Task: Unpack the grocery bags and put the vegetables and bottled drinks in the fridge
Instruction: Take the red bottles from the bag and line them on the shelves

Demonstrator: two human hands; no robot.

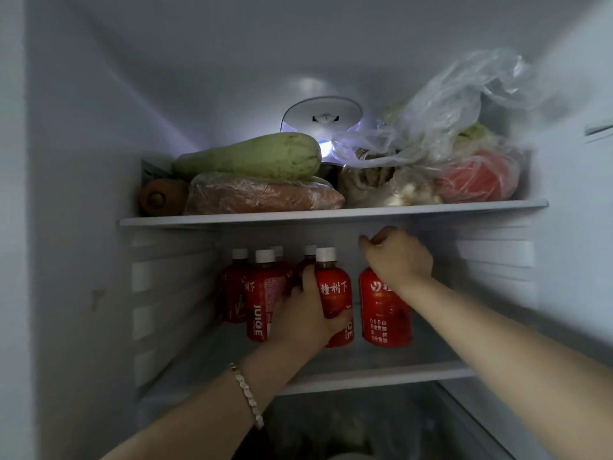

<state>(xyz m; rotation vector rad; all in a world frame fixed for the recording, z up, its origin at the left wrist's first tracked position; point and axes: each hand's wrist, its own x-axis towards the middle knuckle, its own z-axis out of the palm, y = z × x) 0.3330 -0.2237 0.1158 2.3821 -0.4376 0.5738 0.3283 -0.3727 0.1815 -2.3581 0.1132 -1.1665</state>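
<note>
Red bottles below the shelf; one label reads "JUICE".
Left hand grips middle bottle; right hand curls round end bottle top; bagged vegetables above.

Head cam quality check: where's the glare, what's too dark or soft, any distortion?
Head view: dim, lit by the fridge lamp, which blows out beside the zucchini and glares through the plastic bag; wide-angle skews the shelf edge and left wall; the bottom drawer is nearly black; the right hand atop the far-right bottle looks soft; the front bottle's label, in the left hand, reads clearly.
</note>
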